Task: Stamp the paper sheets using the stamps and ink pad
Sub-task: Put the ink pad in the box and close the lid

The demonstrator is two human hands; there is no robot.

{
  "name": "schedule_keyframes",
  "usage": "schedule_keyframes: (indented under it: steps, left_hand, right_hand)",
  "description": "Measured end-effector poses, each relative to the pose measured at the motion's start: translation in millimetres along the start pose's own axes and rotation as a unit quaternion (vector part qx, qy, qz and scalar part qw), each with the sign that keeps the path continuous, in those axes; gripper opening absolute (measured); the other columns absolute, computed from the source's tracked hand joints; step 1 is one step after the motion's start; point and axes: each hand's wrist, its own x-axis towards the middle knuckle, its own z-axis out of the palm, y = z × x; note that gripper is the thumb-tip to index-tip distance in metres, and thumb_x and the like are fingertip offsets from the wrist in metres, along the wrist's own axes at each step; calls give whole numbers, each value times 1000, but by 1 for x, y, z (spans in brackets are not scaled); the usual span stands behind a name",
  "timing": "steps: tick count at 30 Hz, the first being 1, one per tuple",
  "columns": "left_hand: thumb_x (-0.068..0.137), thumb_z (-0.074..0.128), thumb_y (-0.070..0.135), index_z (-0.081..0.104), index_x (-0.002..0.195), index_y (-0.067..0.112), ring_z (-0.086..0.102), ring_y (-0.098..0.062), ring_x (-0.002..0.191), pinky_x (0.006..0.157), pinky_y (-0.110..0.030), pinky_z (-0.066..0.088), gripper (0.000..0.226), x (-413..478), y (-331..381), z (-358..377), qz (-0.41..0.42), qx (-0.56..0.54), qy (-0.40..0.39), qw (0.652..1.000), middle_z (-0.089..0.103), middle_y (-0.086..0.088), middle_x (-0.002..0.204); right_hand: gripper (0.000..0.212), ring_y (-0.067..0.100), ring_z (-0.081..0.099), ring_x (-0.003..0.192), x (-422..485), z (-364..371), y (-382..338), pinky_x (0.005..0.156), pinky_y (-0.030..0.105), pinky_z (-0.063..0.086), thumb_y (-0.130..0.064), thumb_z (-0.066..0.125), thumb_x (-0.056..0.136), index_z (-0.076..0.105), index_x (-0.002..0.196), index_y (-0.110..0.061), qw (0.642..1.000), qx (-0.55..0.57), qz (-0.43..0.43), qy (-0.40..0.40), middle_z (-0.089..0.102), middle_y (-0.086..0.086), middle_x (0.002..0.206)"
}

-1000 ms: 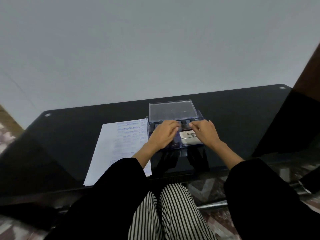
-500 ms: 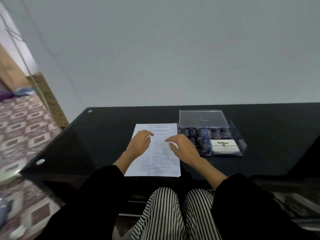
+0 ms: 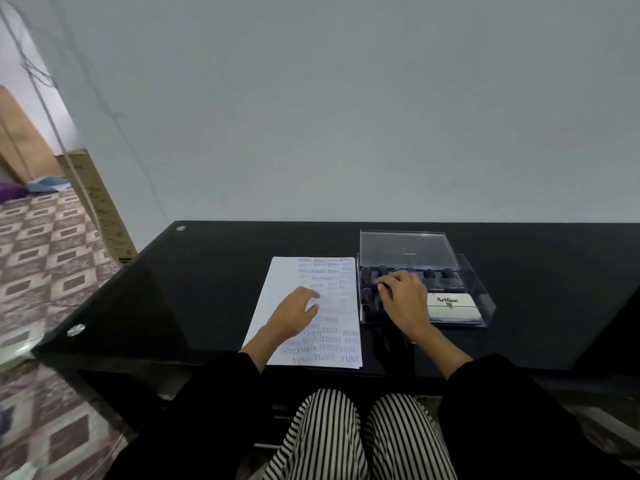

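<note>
Two bare hands are over a black glass desk point(image 3: 207, 289). The left hand point(image 3: 294, 315) rests on a white paper sheet point(image 3: 277, 289) that lies flat on the desk, just left of a clear plastic box point(image 3: 481, 299). Its fingers point(image 3: 311, 295) are relaxed and a little spread, touching the paper. The sheet carries many blue stamp prints along its right side and its near edge. The right hand point(image 3: 403, 299) is inside the open box, at its left part, over the dark round-topped stamps point(image 3: 429, 273) that stand there in rows. Its fingers point(image 3: 384, 284) are bent downward among the stamps, but I cannot tell if they pinch one. In the near right part of the box lies a white ink pad case point(image 3: 453, 306) with the word Artline on it. The clear lid point(image 3: 405, 249) of the box stands open at the far side. Black sleeves cover both forearms.
</note>
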Motion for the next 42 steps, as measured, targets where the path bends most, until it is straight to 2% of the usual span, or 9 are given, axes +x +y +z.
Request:
schedule_keyframes:
  steps: [12,16,20,22,25,29,34,39,42]
  left_hand:
    - [100,39,22,50,129,9,47,-25,123,104,-35,38,34,98,61,9,17,-75,24,997,48,-11,136]
    - [101,36,21,52,124,3,54,-23,106,92,-32,41,34,143,74,13,-2,-114,32,993,58,-15,123]
    - [102,28,36,50,106,13,47,-21,95,81,-28,33,32,181,77,25,-62,-154,-20,986,53,-9,106]
    - [101,26,39,49,106,10,47,-23,101,84,-28,32,37,192,79,30,-77,-165,-30,983,52,-8,112]
    - [100,26,45,37,139,4,38,-30,131,104,-34,31,58,202,82,39,-120,-197,-54,971,39,-14,145]
    - [98,27,49,27,145,4,31,-32,137,112,-42,28,65,206,91,43,-163,-210,-72,961,30,-15,151]
    - [99,29,42,32,143,3,36,-33,133,106,-37,31,58,213,97,35,-182,-241,-40,952,35,-16,148]
    - [101,27,35,40,137,4,42,-32,126,100,-35,34,50,210,98,26,-182,-276,23,944,43,-17,140]
    - [102,26,28,46,131,1,45,-32,121,93,-32,35,45,205,106,16,-175,-280,50,943,48,-17,134]
  right_hand:
    - [27,31,40,118,86,-44,82,95,43,38,-26,45,96,64,115,-20,991,-53,124,-20,51,13,123]
    - [30,34,41,117,116,-40,115,94,42,39,-29,42,96,61,118,-20,982,-37,173,-67,51,17,123]
    - [37,35,51,115,136,-33,143,99,40,37,-32,39,98,57,124,-14,972,-27,195,-129,58,18,124]
    - [41,33,50,120,141,-29,146,102,39,35,-33,36,100,53,129,-10,967,-21,198,-160,55,16,130]
    - [46,32,44,127,146,-24,147,104,37,33,-36,34,100,48,134,-8,959,20,218,-182,48,14,139]
    - [52,33,40,131,150,-25,147,108,40,30,-42,34,99,44,137,-9,950,58,235,-196,42,14,144]
    - [50,34,45,125,152,-25,150,107,44,34,-37,42,98,50,130,1,939,182,258,-135,50,18,136]
    - [45,37,59,102,151,-28,146,93,44,44,-29,46,97,60,112,11,949,177,250,-71,63,27,111]
    - [34,24,57,91,148,-35,143,84,35,43,-21,49,95,64,112,5,954,175,239,-41,65,22,109]
